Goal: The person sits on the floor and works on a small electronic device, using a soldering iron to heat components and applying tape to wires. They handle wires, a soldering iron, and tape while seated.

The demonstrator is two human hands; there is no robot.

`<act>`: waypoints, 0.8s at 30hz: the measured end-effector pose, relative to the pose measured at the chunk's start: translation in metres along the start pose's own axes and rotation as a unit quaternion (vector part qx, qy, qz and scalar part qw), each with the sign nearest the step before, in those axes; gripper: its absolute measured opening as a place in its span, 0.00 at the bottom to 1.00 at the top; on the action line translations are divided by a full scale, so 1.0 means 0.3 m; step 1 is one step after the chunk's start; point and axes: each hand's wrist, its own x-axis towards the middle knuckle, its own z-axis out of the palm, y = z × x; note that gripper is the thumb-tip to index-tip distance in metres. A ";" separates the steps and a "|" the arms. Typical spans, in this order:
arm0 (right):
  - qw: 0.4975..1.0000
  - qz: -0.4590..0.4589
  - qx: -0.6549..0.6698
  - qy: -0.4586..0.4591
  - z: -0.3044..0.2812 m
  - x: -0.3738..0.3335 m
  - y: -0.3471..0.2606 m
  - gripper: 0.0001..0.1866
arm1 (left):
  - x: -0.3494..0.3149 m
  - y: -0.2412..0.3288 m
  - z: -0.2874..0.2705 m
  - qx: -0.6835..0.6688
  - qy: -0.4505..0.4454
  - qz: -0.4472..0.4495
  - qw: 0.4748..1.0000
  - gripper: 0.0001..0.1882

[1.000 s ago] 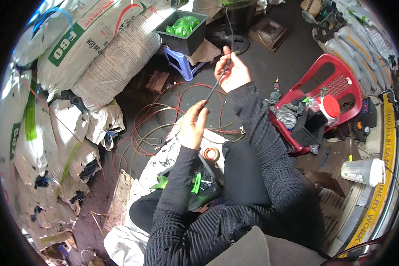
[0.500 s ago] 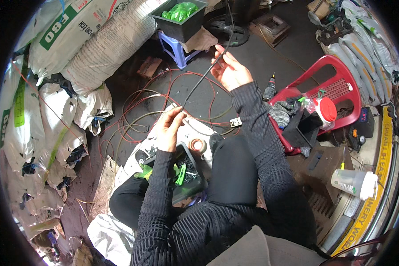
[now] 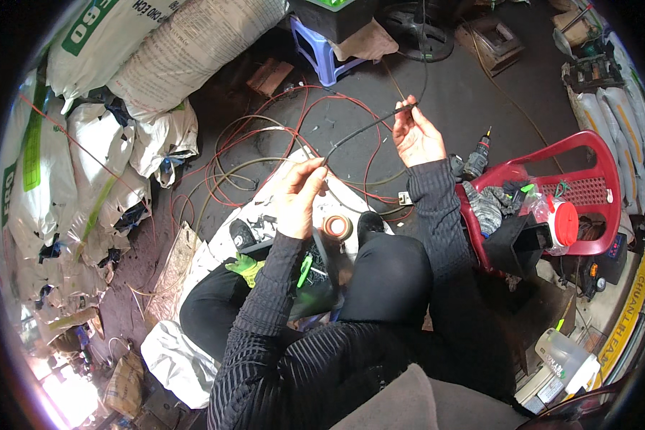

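A thin black cable [image 3: 365,130] runs between my hands in front of my knees, bowed slightly upward. My left hand [image 3: 298,197] pinches its near part between thumb and fingers. My right hand [image 3: 418,138], higher and to the right, grips it with the fingertips. Beyond the right hand the cable goes up past a dark round base [image 3: 417,32]. Below my left hand, between my legs, stands a dark tub [image 3: 322,287] with a bright green piece in it, partly hidden by my left forearm. A roll of tape [image 3: 337,227] lies just beyond the tub.
Red and brown cords [image 3: 226,154] lie coiled on the floor ahead. Stacked white sacks [image 3: 93,165] line the left. A blue stool [image 3: 321,54] stands ahead. On the right, a red chair [image 3: 600,188] carries gloves and a red-lidded jar [image 3: 564,226]; a power drill [image 3: 478,158] is beside it.
The view has shifted, so the surroundings sit lower and further right. Between my hands the cable has gone from nearly straight to bowed. Both hands still hold it.
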 end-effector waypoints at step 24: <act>0.994 0.079 0.074 0.007 -0.090 -0.038 -0.048 0.15 | -0.053 0.033 0.044 0.435 -0.033 0.347 0.830 0.14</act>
